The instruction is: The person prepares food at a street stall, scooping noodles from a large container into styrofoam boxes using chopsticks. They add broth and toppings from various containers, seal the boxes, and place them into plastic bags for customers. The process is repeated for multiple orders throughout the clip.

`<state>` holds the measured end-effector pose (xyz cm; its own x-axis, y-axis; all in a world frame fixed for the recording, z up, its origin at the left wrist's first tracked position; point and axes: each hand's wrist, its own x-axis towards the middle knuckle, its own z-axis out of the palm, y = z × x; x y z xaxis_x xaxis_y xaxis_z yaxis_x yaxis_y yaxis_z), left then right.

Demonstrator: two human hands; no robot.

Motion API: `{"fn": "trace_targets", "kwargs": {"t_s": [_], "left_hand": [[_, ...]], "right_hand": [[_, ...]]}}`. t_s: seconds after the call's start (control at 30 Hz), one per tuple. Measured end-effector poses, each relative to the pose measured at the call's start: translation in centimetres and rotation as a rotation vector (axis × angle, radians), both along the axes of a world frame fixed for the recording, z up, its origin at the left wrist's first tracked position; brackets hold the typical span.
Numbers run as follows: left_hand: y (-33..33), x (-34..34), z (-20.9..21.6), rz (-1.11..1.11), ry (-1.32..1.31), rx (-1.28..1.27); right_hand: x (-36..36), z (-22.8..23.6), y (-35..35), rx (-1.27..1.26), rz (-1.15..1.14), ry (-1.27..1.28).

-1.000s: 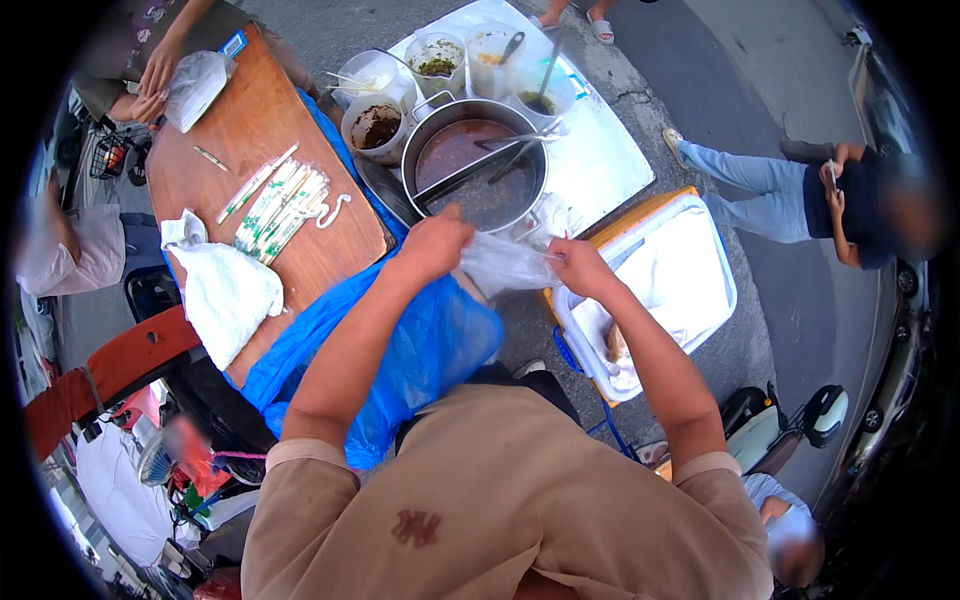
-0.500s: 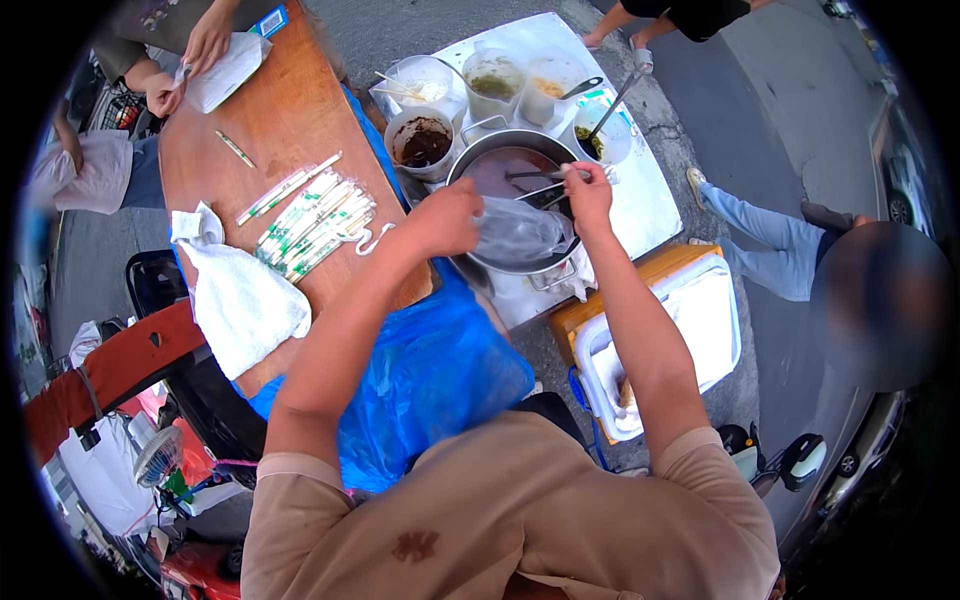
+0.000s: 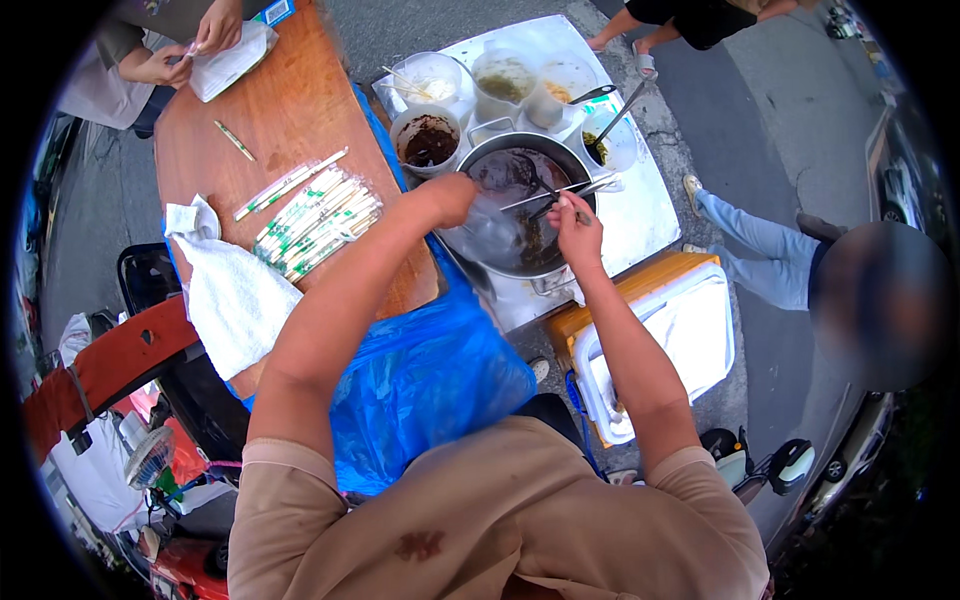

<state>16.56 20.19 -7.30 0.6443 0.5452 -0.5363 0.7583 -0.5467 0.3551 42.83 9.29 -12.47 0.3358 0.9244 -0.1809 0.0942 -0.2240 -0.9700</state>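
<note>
My L hand grips the clear bag over the pot, near-left side; my R hand grips the ladle, its bowl inside the pot's rim. Bag looks thin & limp, so it could prob. sag shut & spill a tipped ladleful.

Ladle black, pot silver — chopstick wrappers white (patterned green).

We are outdoors on a gray paved street, in soft, even daylight. A brown wooden table stands at left, beside a white-topped table near the upper middle. We see cars along the right edge and part of a scooter at lower right.
</note>
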Motion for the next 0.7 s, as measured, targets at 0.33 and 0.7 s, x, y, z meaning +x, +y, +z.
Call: {"fn": "trace_targets", "kwargs": {"t_s": [0.33, 0.7], "left_hand": [[2.3, -0.3, -1.5, 0.009, 0.208, -0.071], [2.5, 0.8, 0.9, 0.197, 0.192, -0.221]], "right_hand": [[0.9, 8.4, -3.5, -0.079, -0.16, 0.397], [-3.5, 16.0, -8.8, -0.128, -0.029, 0.371]]}}
